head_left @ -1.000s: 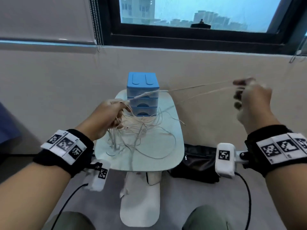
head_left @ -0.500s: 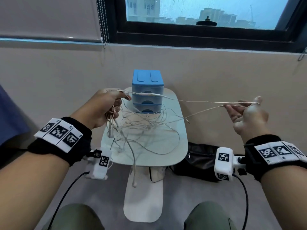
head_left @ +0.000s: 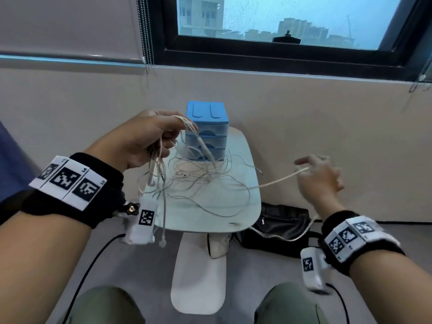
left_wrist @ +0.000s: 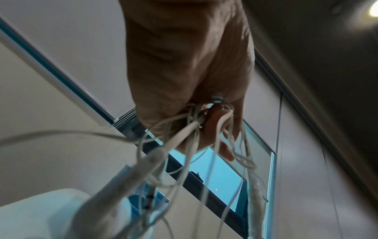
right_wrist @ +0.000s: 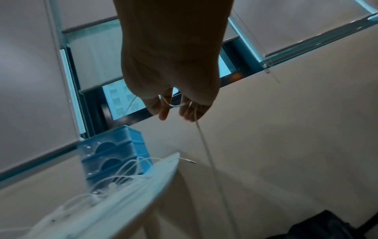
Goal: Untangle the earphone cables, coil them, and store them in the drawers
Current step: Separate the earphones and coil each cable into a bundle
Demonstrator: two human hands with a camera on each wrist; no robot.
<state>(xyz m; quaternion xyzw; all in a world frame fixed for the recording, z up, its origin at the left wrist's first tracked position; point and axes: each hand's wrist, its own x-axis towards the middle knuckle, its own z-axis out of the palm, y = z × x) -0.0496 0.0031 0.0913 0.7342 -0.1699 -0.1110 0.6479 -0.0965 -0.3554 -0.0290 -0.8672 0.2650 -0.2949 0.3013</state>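
Observation:
A tangle of white earphone cables (head_left: 198, 181) lies on the small white table (head_left: 245, 213) in front of a blue set of drawers (head_left: 207, 129), all drawers shut. My left hand (head_left: 149, 139) is raised left of the drawers and grips a bunch of cable strands (left_wrist: 194, 127); loops and an earbud (head_left: 161, 242) hang from it. My right hand (head_left: 318, 176), blurred, is out past the table's right edge and pinches one cable strand (head_left: 278, 181) that runs back to the tangle; the strand crosses its fingers (right_wrist: 163, 110) and hangs down (right_wrist: 206, 150).
A black bag (head_left: 280, 228) sits on the floor right of the table's white pedestal (head_left: 198, 272). A wall and a dark-framed window (head_left: 280, 50) stand behind. My knees (head_left: 105, 305) are at the bottom, and camera leads hang from both wrists.
My right hand has come down and inward, and the strand it pulls has gone from taut to slack. My left hand has risen with its bunch, towards the drawers.

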